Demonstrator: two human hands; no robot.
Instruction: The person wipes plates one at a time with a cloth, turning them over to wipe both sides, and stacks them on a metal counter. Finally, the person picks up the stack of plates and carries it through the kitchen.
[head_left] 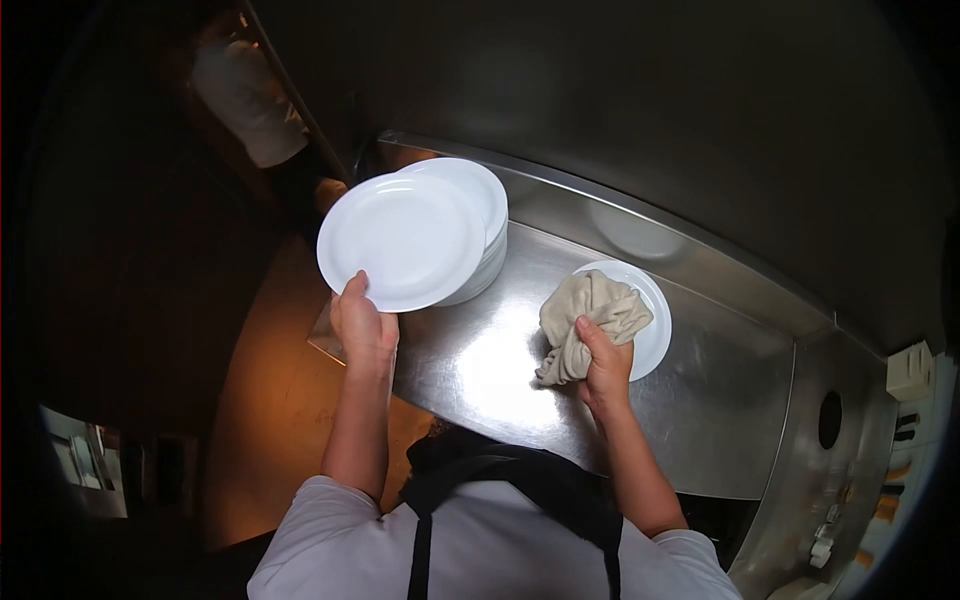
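A: Holding what with the left hand [364, 322]?
B: Gripping a white plate [400, 242] by its lower rim, left of centre in the upper half of the frame. Closed on it, with thumb on top and with fingers hidden beneath.
A: Resting on anything?
B: Overlapping a stack of plates [490, 265] near the upper centre. Cannot tell whether touching it.
A: And in the right hand [605, 365]?
B: Clutching a bunched beige cloth [590, 310], right of centre. Closed round it, with thumb uppermost; cannot make out the other fingers.
A: Held over what?
B: Over a second plate [655, 330], partly covered. Set on a shiny metal counter [720, 430], stretching from centre to lower right.
A: See anybody else?
B: Yes, another person [250, 105], half lost in shadow, at the upper left.
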